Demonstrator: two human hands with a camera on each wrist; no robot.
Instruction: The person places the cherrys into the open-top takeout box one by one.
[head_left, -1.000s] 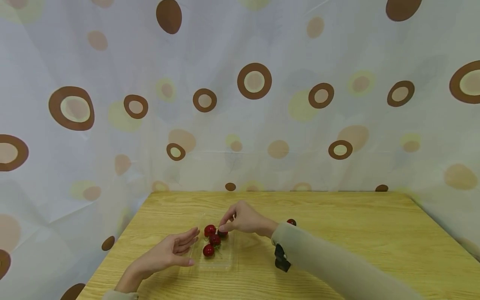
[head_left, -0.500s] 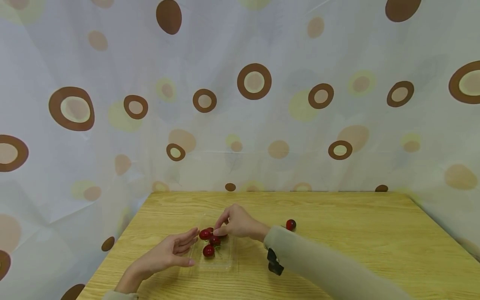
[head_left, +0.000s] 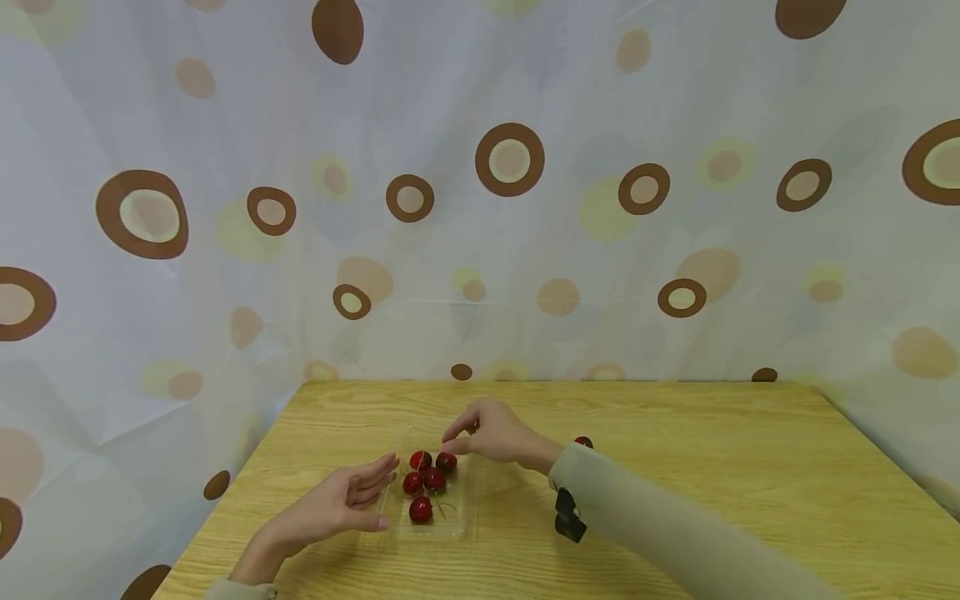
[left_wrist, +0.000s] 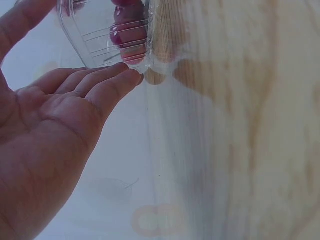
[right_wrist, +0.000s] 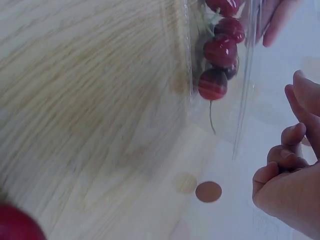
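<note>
Several dark red cherries (head_left: 434, 479) with thin stems lie in a clear plastic box (head_left: 457, 528) on the wooden table. My left hand (head_left: 330, 504) is beside the box, its straight fingers at the left wall and palm facing it; in the left wrist view the fingertips (left_wrist: 131, 75) overlap the box's edge. Over the box's far right part is my right hand (head_left: 495, 433), thumb and index finger apart with nothing between them. In the right wrist view its other fingers (right_wrist: 285, 155) curl loosely, and a stem trails from the nearest cherry (right_wrist: 213, 84).
One more cherry (head_left: 583, 442) lies on the table right of the box, partly hidden behind the right sleeve (head_left: 637, 508). A dark strap (head_left: 568, 517) hangs at the right wrist. A patterned curtain (head_left: 480, 250) stands behind the table's far edge.
My right hand moved left over the far cherries, then back up and right, off them. The cherries shifted and now sit more spread out. My left hand stayed in place.
</note>
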